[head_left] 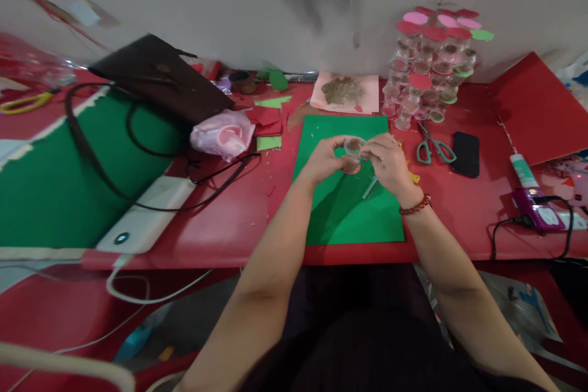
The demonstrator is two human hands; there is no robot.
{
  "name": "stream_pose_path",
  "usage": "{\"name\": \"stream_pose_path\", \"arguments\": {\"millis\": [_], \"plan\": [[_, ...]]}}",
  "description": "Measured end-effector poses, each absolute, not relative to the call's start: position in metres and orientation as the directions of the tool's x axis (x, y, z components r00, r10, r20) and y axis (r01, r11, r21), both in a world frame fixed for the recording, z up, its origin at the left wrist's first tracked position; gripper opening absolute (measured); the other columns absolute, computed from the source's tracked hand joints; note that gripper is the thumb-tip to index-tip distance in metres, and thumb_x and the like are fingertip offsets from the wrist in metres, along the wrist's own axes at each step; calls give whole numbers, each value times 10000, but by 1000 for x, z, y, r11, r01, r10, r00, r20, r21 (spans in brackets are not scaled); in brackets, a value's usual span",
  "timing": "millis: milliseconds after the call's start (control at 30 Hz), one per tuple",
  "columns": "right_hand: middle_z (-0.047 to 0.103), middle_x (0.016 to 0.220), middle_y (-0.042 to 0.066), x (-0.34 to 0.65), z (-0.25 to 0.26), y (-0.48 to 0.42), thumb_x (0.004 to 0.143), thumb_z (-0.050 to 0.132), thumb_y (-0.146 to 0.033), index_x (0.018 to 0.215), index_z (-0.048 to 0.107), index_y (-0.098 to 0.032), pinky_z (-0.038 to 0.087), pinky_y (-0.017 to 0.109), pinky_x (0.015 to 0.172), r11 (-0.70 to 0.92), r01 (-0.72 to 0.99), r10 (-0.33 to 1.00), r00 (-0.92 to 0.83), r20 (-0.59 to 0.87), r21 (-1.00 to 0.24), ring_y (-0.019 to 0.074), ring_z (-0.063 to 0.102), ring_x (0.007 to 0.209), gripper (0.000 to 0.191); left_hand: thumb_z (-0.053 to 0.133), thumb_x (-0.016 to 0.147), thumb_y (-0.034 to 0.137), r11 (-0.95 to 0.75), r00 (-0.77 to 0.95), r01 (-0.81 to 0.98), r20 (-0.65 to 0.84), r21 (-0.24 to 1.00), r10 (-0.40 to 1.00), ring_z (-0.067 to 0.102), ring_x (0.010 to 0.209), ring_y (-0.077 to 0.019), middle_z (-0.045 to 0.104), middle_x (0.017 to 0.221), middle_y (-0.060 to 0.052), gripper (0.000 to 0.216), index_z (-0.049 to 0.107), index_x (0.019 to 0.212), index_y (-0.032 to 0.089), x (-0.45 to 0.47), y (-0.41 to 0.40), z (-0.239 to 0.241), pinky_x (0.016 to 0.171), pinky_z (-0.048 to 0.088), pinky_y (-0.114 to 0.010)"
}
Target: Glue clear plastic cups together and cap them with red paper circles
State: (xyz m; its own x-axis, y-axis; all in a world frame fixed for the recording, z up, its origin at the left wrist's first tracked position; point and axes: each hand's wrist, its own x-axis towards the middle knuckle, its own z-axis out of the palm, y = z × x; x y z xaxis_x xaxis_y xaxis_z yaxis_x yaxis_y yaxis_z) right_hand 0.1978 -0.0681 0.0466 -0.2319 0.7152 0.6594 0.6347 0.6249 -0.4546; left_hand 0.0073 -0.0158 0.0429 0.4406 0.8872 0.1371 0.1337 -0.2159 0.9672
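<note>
Both hands, left hand [324,160] and right hand [386,159], meet over the green sheet [358,223], working on one small clear plastic cup [353,147]. Left one is curled around its side, thumb low and index finger near the rim: looks like the steadying grip, fingers mostly closed, wall held from the side so the mouth stays accessible. Right one has its fingertips bunched at the opposite edge, more a fine touch than a full grasp; can't tell if they pinch the rim or something tiny (knuckles block it). Cup is held up off the sheet, above its middle, probably so both sides can be reached. Green sheet lies flat near the desk [229,214] edge, squarely in front of the person, likely as a work mat. On it, below the right fingers: a thin translucent strip [370,187], type unclear. A yellow item [414,178] pokes out by the wrist, mostly hidden. Scissors [428,136] sit right of the sheet, handles toward the person, so easy to grab; phone [465,154] just beside them. Behind, near the wall, similar clear cups are clustered in a tall stack [416,67], coloured discs [434,33] on top, presumably out of elbow range. Brown crumbs [340,90] rest on pink paper [316,101], which seems to keep them contained.
</note>
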Motion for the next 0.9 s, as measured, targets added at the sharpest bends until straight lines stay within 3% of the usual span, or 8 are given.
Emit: {"name": "stream_pose_path", "arguments": {"millis": [167, 433, 533, 700, 800, 900], "plan": [[719, 886, 48, 193, 50, -72, 993, 584, -138, 847, 703, -235, 500, 406, 865, 580, 669, 728, -170, 665, -464, 238, 588, 958, 212, 816, 618, 284, -205, 441, 160, 115, 966, 890, 699, 973, -229, 779, 1109, -72, 530, 773, 1138, 190, 8, -18, 47, 743, 606, -329], [619, 1054, 78, 177, 40, -75, 998, 560, -164, 855, 664, -224, 495, 455, 931, 437, 775, 677, 50, 734, -456, 237, 567, 1007, 187, 836, 622, 283, -243, 423, 108, 177, 964, 889, 700, 973, -214, 779, 1076, -73, 479, 769, 1086, 182, 8, -20, 49, 836, 616, -362], [593, 1033, 83, 186, 39, -69, 992, 556, -172, 831, 633, -217, 506, 453, 926, 413, 760, 661, 129, 739, -502, 235, 567, 1001, 184, 830, 612, 248, -215, 452, 83, 156, 973, 879, 712, 942, -215, 780, 1063, -74, 459, 770, 1062, 182, 8, -21, 48, 826, 615, -365], [598, 925, 74, 202, 41, -64, 1054, 469, -293, 808, 574, -227, 505, 367, 805, 327, 701, 728, 240, 642, -634, 201, 586, 867, 275, 832, 639, 261, -208, 464, 83, 147, 975, 874, 721, 935, -218, 781, 1099, -87, 477, 760, 1103, 179, 8, -19, 45, 823, 599, -355], [612, 759, 33, 201, 42, -68, 1065, 481, -365, 781, 580, -232, 457, 314, 697, 232, 750, 791, 225, 569, -620, 176, 571, 718, 328, 840, 637, 261, -246, 444, 104, 176, 964, 878, 713, 1003, -231, 782, 1113, -85, 478, 765, 1102, 177, 6, -15, 44, 899, 591, -376], [703, 780, 23, 197, 42, -71, 998, 594, -242, 945, 674, -235, 450, 297, 676, 194, 782, 837, 182, 515, -592, 180, 623, 709, 96, 852, 637, 278, -235, 435, 108, 167, 966, 885, 708, 1015, -243, 783, 1097, -84, 494, 768, 1112, 173, 5, -14, 43, 920, 596, -403]]}}
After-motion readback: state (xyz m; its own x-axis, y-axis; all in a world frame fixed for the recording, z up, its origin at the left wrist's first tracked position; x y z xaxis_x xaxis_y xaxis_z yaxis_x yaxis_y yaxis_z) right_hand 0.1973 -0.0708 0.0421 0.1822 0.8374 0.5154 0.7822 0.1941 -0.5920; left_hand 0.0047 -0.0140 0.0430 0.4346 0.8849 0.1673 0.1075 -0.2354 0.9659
